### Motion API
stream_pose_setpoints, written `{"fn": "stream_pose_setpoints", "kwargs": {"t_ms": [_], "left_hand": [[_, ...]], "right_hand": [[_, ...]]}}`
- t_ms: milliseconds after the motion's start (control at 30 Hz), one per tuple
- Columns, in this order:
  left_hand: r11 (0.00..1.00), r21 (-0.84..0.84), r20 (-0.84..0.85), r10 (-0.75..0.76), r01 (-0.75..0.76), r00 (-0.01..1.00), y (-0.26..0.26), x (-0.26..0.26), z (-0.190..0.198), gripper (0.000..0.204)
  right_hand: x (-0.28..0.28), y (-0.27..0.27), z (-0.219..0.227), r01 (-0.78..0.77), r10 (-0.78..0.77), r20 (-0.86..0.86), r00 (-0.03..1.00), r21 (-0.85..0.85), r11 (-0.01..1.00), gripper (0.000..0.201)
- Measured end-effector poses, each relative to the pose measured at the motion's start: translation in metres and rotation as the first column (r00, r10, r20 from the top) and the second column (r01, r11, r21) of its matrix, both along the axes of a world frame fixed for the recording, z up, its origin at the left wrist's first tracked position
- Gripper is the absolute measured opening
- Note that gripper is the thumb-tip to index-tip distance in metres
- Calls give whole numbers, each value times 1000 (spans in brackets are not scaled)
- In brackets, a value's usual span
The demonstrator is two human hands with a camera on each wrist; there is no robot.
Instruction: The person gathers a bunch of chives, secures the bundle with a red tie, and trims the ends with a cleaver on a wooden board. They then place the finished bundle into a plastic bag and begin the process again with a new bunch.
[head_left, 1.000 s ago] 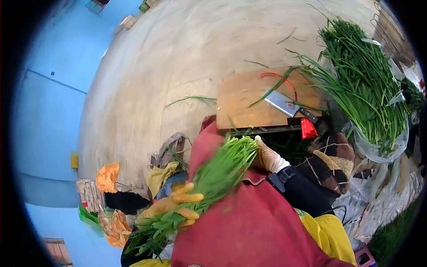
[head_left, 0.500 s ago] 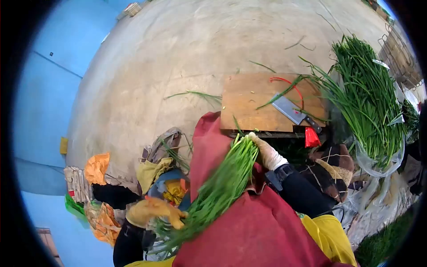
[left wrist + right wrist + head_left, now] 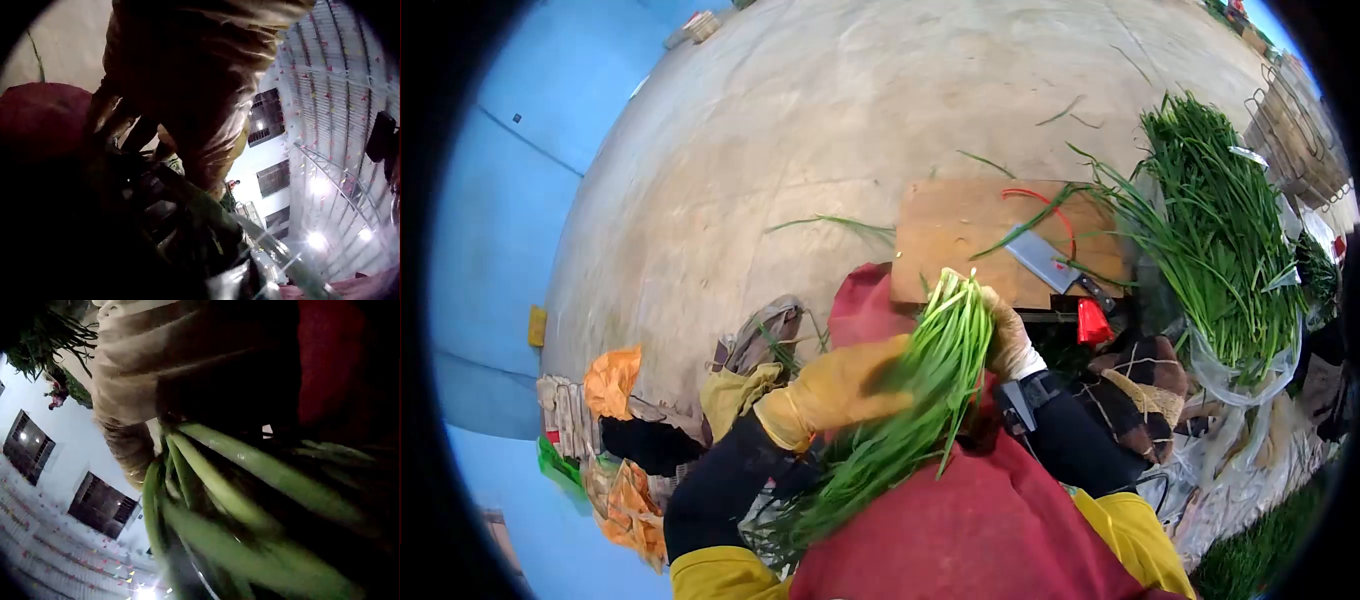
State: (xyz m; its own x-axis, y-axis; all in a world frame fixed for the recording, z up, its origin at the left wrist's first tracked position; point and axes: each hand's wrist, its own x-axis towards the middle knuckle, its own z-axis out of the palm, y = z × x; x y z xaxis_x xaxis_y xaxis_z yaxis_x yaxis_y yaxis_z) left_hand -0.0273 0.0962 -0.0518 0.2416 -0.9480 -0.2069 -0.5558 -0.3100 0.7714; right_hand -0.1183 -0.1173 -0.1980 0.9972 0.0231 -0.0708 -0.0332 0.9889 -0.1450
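Observation:
A long bunch of green onion stalks lies slanted across my red apron. My right hand, in a pale glove, grips the bunch at its upper end near the board's edge. In the right wrist view the glove curls round thick green stalks. My left hand, in a yellow glove, reaches across the middle of the bunch with its fingers behind the stalks. The left wrist view shows that glove curled over dark stalks.
A wooden cutting board lies on the concrete floor ahead, with a cleaver and a red rubber band on it. A big pile of greens sits in a plastic bag to the right. Rags and bags lie at the left.
My left hand has slid up from the lower end of the bunch to its middle. The bunch has swung more upright, its top now by the board. The right hand keeps its grip.

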Motion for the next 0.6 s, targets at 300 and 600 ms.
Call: {"fn": "stream_pose_setpoints", "kwargs": {"t_ms": [300, 600], "left_hand": [[962, 210, -595, 269, -176, 757, -25, 17, 2, 70], [881, 359, -802, 460, -309, 380, -41, -9, -13, 62]], "right_hand": [[-6, 0, 79, 280, -271, 78, 960, -163, 946, 65], [-38, -29, 49, 205, -247, 5, 969, -574, 792, 71]]}}
